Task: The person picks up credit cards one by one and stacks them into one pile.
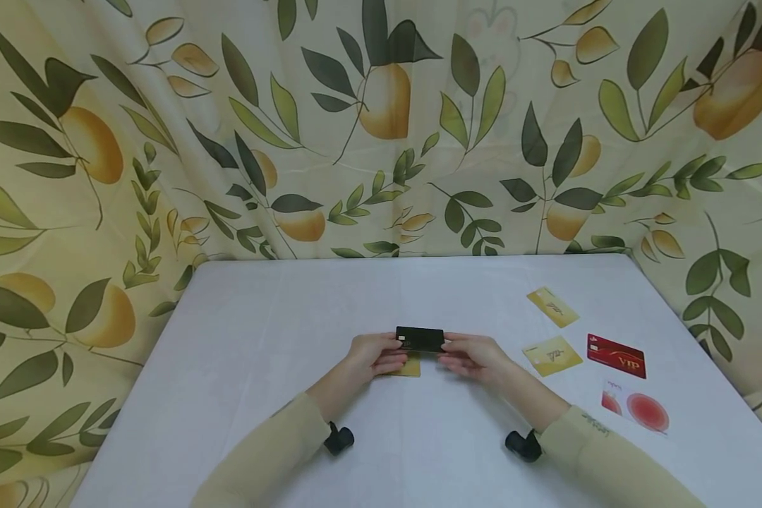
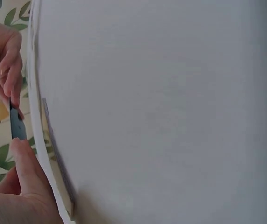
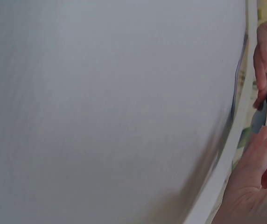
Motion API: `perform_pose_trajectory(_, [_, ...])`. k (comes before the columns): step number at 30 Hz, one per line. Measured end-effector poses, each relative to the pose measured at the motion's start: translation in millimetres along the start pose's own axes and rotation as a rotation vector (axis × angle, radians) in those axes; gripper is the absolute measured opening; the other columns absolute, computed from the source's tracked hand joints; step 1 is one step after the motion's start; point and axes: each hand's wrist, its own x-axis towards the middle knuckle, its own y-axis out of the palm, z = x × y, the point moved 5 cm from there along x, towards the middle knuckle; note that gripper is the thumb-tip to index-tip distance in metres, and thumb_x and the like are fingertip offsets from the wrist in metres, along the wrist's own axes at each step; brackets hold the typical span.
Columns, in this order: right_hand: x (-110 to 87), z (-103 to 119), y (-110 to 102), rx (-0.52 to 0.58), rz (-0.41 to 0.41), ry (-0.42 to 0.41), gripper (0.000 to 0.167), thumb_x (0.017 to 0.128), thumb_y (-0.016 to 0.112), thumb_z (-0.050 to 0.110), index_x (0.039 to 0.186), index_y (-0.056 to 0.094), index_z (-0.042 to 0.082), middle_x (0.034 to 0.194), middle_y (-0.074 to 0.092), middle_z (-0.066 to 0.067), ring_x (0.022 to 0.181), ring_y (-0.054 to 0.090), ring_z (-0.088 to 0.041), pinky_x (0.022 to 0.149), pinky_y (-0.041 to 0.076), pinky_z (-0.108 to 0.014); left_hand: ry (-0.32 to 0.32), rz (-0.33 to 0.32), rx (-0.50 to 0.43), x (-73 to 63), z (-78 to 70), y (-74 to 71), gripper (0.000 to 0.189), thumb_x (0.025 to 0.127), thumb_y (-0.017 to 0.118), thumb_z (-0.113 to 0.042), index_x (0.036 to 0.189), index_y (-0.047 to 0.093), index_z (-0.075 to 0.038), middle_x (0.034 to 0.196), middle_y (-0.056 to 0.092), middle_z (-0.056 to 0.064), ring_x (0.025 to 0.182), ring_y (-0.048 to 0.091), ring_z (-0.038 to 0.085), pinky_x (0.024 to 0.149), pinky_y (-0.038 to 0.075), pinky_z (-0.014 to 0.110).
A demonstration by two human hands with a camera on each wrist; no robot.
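Observation:
A black card (image 1: 420,339) with a chip at its left end is held up by both hands in the head view. My left hand (image 1: 377,353) pinches its left end and my right hand (image 1: 473,355) its right end. Under it, a gold card (image 1: 409,366) lies on the white table, partly hidden by the left hand and the black card. The left wrist view shows the black card (image 2: 17,125) nearly edge-on between the fingertips of both hands. From the right wrist, the same card (image 3: 260,116) appears as a thin slanted strip.
On the right of the white table (image 1: 279,303) lie two more gold cards, one further back (image 1: 553,307) and one nearer (image 1: 552,355). Beside them are a red VIP card (image 1: 617,355) and a white card with red circles (image 1: 636,408). A leaf-and-fruit patterned curtain (image 1: 381,176) hangs behind.

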Motion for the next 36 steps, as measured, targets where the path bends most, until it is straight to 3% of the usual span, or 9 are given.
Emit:
perform_pose_trajectory(14, [-3.7,-16,24,-0.078,0.019,-0.012,0.046,0.083,0.062,0.000,0.127,0.048,-0.004,0.073,0.069,-0.009,0.061,0.067,-0.014,0.055,0.055,-0.023,0.066,0.003,0.084,-17.6,4.8,-25.7,0.042,0.082,0.063,-0.002,0.123,0.054,0.003,0.089,0.068,0.018,0.063,0.068,0.019,0.062,0.057,0.033])
perform_pose_trajectory(19, [-4.2,-19,29,-0.107,0.024,-0.015,0.045,0.083,0.063,0.002,0.126,0.050,-0.004,0.075,0.069,-0.010,0.061,0.067,-0.014,0.055,0.055,-0.023,0.073,-0.017,0.151,-21.4,4.4,-32.3,0.040,0.082,0.062,-0.002,0.121,0.055,0.003,0.082,0.069,0.015,0.059,0.067,0.016,0.057,0.056,0.030])
perform_pose_trajectory(26, [-5.7,-21,35,-0.161,0.032,-0.032,0.044,0.083,0.063,0.003,0.125,0.051,-0.004,0.076,0.070,-0.010,0.059,0.067,-0.014,0.053,0.055,-0.023,0.059,-0.029,0.174,-25.2,7.0,-39.5,0.037,0.081,0.063,-0.001,0.118,0.058,0.003,0.073,0.069,0.010,0.055,0.065,0.014,0.053,0.056,0.028])
perform_pose_trajectory(36, [-5.3,-19,39,-0.242,0.024,-0.109,0.038,0.083,0.062,0.002,0.120,0.054,-0.007,0.074,0.069,-0.011,0.054,0.065,-0.013,0.046,0.052,-0.021,0.142,-0.035,0.259,-23.2,6.6,-42.6,0.034,0.082,0.062,-0.002,0.114,0.059,0.006,0.059,0.064,0.004,0.044,0.059,0.009,0.043,0.052,0.022])
